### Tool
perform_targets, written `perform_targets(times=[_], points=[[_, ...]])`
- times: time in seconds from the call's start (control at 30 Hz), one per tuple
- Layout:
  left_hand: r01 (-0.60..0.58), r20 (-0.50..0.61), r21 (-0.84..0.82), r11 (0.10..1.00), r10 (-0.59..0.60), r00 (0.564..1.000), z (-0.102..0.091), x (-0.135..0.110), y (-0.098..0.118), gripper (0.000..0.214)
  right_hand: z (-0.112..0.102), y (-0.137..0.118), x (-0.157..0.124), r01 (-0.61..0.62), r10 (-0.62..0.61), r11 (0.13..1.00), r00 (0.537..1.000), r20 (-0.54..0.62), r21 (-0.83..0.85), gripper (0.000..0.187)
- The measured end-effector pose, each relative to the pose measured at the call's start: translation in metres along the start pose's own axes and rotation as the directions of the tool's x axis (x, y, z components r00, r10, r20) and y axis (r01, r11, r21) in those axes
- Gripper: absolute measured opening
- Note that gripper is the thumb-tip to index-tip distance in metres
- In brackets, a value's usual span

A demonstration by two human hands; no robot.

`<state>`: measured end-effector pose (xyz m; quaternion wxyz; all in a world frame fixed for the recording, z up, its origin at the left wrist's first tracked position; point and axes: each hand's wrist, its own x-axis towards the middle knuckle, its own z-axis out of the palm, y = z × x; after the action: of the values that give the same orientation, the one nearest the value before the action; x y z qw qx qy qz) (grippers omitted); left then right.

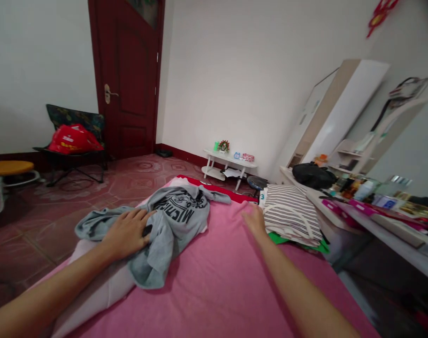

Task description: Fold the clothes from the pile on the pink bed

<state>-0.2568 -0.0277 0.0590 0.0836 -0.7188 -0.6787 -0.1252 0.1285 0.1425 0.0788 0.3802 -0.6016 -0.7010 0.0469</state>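
Beneath the left hand [128, 231] lies a gray shirt [175, 211] (black print); pink bedding [217, 277] spreads under the right hand [253, 218], beside striped folded cloth [289, 209]. Whether either grips, I cannot tell. Beyond both, a white table [231, 157] stands by the wall [221, 75].

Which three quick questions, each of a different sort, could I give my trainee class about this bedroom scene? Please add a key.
1. The left hand rests on: a) the yellow stool; b) the gray garment; c) the black bag.

2. True or false: in this view, the right hand is between the gray garment and the striped folded cloth.

3. Fill in: the red bag sits on a ____ near the door.

Key: 1. b; 2. true; 3. chair.
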Motion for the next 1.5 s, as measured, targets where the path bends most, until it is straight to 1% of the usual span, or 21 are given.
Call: perform_targets(times=[0.13,0.23,0.3,0.43,0.57,0.67,0.73,0.8,0.83,0.87,0.9,0.93,0.97,1.0,1.03,1.07,1.13,1.2,1.3,1.4,1.5], points=[[-0.019,-0.058,0.004,1.0,0.02,0.998,0.007,0.0,-0.008,0.056,-0.054,0.05,0.018,-0.111,0.064,0.959,0.981,-0.182,-0.262,0.049],[-0.03,-0.076,0.017,0.999,0.031,0.997,0.01,0.002,-0.01,0.057,-0.088,0.086,0.029,-0.287,0.167,0.81,0.949,-0.267,-0.512,0.047],[-0.025,-0.083,0.017,1.0,0.026,0.996,0.011,0.002,-0.01,0.056,-0.103,0.104,0.031,-0.355,0.248,0.748,0.933,-0.261,-0.561,0.039],[-0.023,-0.095,0.013,1.0,0.025,0.995,0.01,0.001,-0.008,0.056,-0.118,0.112,0.031,-0.331,0.248,0.767,0.943,-0.222,-0.549,0.021],[-0.027,-0.112,-0.011,1.0,0.025,0.993,0.009,0.001,-0.007,0.055,-0.12,0.088,0.036,-0.297,0.209,0.82,0.951,-0.226,-0.49,0.025],[-0.014,-0.11,-0.009,1.0,0.013,0.994,0.011,0.001,-0.008,0.057,-0.108,0.05,0.033,-0.262,0.182,0.878,0.956,-0.229,-0.4,0.03],[-0.008,-0.109,-0.003,1.0,0.008,0.994,0.012,0.002,-0.009,0.058,-0.097,0.011,0.012,-0.171,0.121,0.93,0.978,-0.17,-0.325,0.027],[-0.008,-0.115,-0.022,1.0,0.005,0.993,0.012,0.003,-0.011,0.06,-0.088,-0.037,-0.029,-0.006,0.0,0.98,1.0,-0.029,-0.199,0.02],[-0.009,-0.124,-0.052,0.999,0.003,0.992,0.011,0.003,-0.012,0.059,-0.087,-0.064,-0.056,0.126,-0.125,0.992,0.984,0.125,0.001,0.017],[-0.015,-0.147,-0.101,0.995,0.0,0.989,0.007,0.002,-0.012,0.057,-0.089,-0.089,-0.085,0.211,-0.261,0.958,0.92,0.292,0.195,0.014],[-0.026,-0.191,-0.166,0.986,-0.006,0.982,0.003,0.001,-0.012,0.054,-0.093,-0.113,-0.113,0.235,-0.379,0.91,0.805,0.457,0.341,0.013],[-0.044,-0.258,-0.239,0.97,-0.019,0.966,-0.003,-0.001,-0.011,0.049,-0.099,-0.132,-0.138,0.229,-0.471,0.868,0.659,0.587,0.44,0.012],[-0.073,-0.335,-0.307,0.949,-0.036,0.942,-0.01,-0.004,-0.008,0.046,-0.106,-0.147,-0.158,0.217,-0.522,0.84,0.57,0.634,0.497,0.011],[-0.11,-0.41,-0.362,0.926,-0.052,0.911,-0.017,-0.007,-0.002,0.042,-0.111,-0.155,-0.171,0.213,-0.546,0.823,0.549,0.633,0.526,0.011],[-0.153,-0.471,-0.4,0.904,-0.059,0.88,-0.024,-0.01,0.006,0.038,-0.113,-0.158,-0.178,0.225,-0.555,0.813,0.578,0.598,0.537,0.011],[-0.2,-0.504,-0.426,0.883,-0.048,0.862,-0.03,-0.013,0.016,0.034,-0.112,-0.154,-0.178,0.252,-0.546,0.81,0.654,0.524,0.529,0.012],[-0.294,-0.477,-0.467,0.834,0.043,0.878,-0.038,-0.019,0.042,0.032,-0.1,-0.128,-0.163,0.31,-0.475,0.834,0.824,0.308,0.457,0.013],[-0.364,-0.365,-0.504,0.783,0.189,0.912,-0.037,-0.023,0.069,0.035,-0.077,-0.084,-0.142,0.304,-0.353,0.894,0.93,0.1,0.33,0.012],[-0.357,-0.144,-0.508,0.784,0.331,0.932,-0.026,-0.025,0.102,0.037,-0.043,-0.009,-0.12,0.166,-0.159,0.955,0.986,-0.049,0.247,0.028],[-0.161,0.12,-0.439,0.884,0.236,0.964,-0.01,-0.02,0.118,0.035,-0.024,0.049,-0.115,0.006,0.009,0.97,0.998,-0.061,0.241,0.052],[-0.025,0.286,-0.381,0.924,0.144,0.947,0.003,-0.009,0.121,0.029,-0.02,0.073,-0.116,-0.115,0.129,0.95,0.991,-0.029,0.29,0.071]])
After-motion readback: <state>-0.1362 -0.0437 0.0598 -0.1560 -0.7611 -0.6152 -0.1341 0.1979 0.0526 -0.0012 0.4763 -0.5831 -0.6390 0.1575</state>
